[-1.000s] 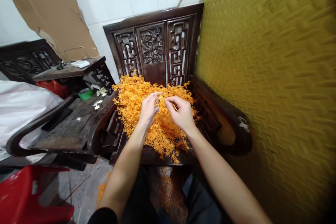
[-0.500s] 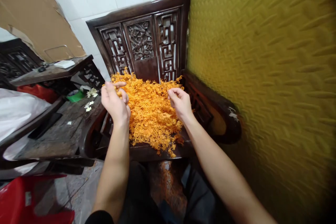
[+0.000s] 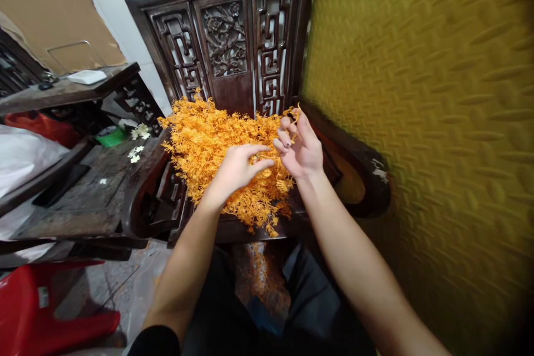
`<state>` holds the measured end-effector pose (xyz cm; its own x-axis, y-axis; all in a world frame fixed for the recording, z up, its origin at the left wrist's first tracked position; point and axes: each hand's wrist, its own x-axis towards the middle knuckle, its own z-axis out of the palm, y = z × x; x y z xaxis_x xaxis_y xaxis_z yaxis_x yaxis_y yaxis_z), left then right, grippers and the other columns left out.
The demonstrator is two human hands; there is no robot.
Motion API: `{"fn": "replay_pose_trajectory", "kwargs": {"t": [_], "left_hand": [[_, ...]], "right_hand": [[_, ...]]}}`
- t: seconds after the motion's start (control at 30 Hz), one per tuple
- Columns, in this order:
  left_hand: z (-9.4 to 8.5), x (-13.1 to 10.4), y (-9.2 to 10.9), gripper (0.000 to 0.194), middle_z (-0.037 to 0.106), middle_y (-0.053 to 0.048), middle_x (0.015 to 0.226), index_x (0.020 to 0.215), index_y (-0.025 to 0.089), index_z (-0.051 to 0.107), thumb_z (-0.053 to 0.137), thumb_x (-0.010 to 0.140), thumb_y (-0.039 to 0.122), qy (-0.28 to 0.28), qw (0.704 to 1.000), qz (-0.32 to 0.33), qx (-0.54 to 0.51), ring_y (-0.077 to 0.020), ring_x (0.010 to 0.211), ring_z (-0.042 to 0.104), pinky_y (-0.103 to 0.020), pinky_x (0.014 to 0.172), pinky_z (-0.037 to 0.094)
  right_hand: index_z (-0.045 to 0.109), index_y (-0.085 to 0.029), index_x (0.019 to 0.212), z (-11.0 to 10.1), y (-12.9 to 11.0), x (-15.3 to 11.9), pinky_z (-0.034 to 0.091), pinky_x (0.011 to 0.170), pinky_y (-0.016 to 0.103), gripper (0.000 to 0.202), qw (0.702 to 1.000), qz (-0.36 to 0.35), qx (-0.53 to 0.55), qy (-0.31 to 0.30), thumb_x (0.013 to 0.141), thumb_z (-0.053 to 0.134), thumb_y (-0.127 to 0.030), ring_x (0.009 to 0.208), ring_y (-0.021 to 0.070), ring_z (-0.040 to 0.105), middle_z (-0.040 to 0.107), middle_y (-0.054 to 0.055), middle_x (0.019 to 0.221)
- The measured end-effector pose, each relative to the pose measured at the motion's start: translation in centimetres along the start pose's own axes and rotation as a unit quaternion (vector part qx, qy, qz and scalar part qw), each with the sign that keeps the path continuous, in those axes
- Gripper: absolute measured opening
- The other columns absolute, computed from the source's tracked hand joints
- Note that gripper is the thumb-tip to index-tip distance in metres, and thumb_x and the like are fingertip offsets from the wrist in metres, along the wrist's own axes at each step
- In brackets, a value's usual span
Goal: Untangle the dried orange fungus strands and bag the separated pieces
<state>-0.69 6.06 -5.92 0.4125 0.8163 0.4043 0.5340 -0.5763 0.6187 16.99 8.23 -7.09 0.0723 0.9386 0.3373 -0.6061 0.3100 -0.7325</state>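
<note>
A large heap of orange plastic sprigs, branching and tangled, lies on the seat of a dark carved wooden chair. My left hand is over the middle of the heap, back upward, thumb and fingers apart and pointing right; I see nothing held in it. At the right side of the heap my right hand is raised, palm turned toward me. Its thumb and curled fingers close on a small orange plastic sprig, whose tip sticks up past the thumb.
A yellow textured wall panel stands close on the right. To the left, a wooden bench bears green tape, pale flower-shaped pieces and a white bag. A red plastic stool is at lower left.
My left hand has moved right, from the heap's left edge to over its middle. My right hand has turned palm toward me and risen slightly, a sprig now showing in it. The view has shifted.
</note>
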Motion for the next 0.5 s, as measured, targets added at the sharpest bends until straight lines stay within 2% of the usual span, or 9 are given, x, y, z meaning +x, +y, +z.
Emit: {"fn": "replay_pose_trajectory", "kwargs": {"t": [0.07,0.13,0.2,0.23,0.3,0.37,0.43,0.5], "left_hand": [[0.5,0.1,-0.1,0.014,0.082,-0.005,0.099,0.100,0.022,0.082,0.072,0.096,0.030,-0.006,0.998,0.028,0.050,-0.0196,0.090,0.073,-0.037,0.093,0.054],[0.4,0.3,-0.5,0.014,0.080,-0.004,0.092,0.096,0.023,0.082,0.070,0.098,0.029,0.023,0.996,0.045,0.077,-0.0180,0.084,0.071,-0.035,0.088,0.054],[-0.1,0.5,-1.1,0.013,0.079,-0.004,0.091,0.098,0.023,0.082,0.070,0.098,0.029,0.060,0.992,0.056,0.094,-0.0171,0.081,0.069,-0.033,0.084,0.053],[-0.4,0.5,-1.3,0.013,0.078,-0.004,0.091,0.099,0.023,0.082,0.070,0.097,0.028,0.073,0.990,0.059,0.102,-0.0170,0.081,0.068,-0.032,0.083,0.053],[-0.8,0.5,-1.9,0.014,0.078,-0.005,0.092,0.101,0.022,0.082,0.070,0.097,0.027,0.089,0.986,0.057,0.127,-0.0176,0.081,0.068,-0.032,0.082,0.052],[-1.0,0.4,-2.3,0.015,0.076,-0.006,0.091,0.101,0.022,0.083,0.070,0.097,0.028,0.092,0.981,0.048,0.161,-0.0185,0.081,0.066,-0.033,0.081,0.050],[-1.0,0.2,-2.5,0.016,0.073,-0.006,0.089,0.101,0.023,0.083,0.069,0.098,0.030,0.094,0.975,0.040,0.195,-0.0192,0.080,0.064,-0.033,0.077,0.048],[-0.8,0.1,-2.6,0.018,0.071,-0.006,0.088,0.102,0.024,0.083,0.067,0.099,0.032,0.100,0.970,0.036,0.220,-0.0195,0.079,0.062,-0.033,0.073,0.045]], "right_hand": [[0.061,-0.035,0.120,-0.2,0.2,-0.1,0.045,0.055,0.027,0.044,1.000,0.000,-0.019,-0.015,0.084,0.076,-0.055,0.063,0.0099,0.055,0.069,-0.002,0.099],[0.052,-0.037,0.140,-0.5,0.6,-0.3,0.056,0.068,0.031,0.070,0.997,0.010,-0.069,-0.023,0.079,0.083,-0.054,0.078,0.0147,0.067,0.074,0.001,0.112],[0.038,-0.035,0.153,-1.0,1.3,-0.5,0.060,0.077,0.035,0.099,0.991,0.037,-0.121,-0.029,0.072,0.092,-0.047,0.087,0.0178,0.072,0.075,0.005,0.120],[0.035,-0.032,0.156,-1.1,1.6,-0.6,0.061,0.077,0.035,0.106,0.987,0.055,-0.147,-0.031,0.069,0.094,-0.044,0.086,0.0182,0.073,0.076,0.006,0.118],[0.041,-0.022,0.151,-1.4,2.1,-0.9,0.060,0.072,0.033,0.098,0.975,0.087,-0.202,-0.030,0.070,0.093,-0.041,0.076,0.0173,0.073,0.079,0.006,0.102],[0.056,-0.015,0.130,-1.5,2.3,-1.2,0.056,0.064,0.030,0.070,0.961,0.107,-0.253,-0.031,0.074,0.090,-0.039,0.064,0.0151,0.070,0.077,0.002,0.079],[0.065,-0.015,0.108,-1.6,2.2,-1.4,0.050,0.057,0.027,0.045,0.949,0.126,-0.286,-0.048,0.076,0.087,-0.038,0.055,0.0122,0.063,0.072,-0.001,0.065],[0.071,-0.016,0.097,-1.7,2.0,-1.4,0.043,0.052,0.024,0.034,0.940,0.152,-0.294,-0.085,0.078,0.085,-0.040,0.052,0.0100,0.057,0.070,-0.002,0.063]]}}
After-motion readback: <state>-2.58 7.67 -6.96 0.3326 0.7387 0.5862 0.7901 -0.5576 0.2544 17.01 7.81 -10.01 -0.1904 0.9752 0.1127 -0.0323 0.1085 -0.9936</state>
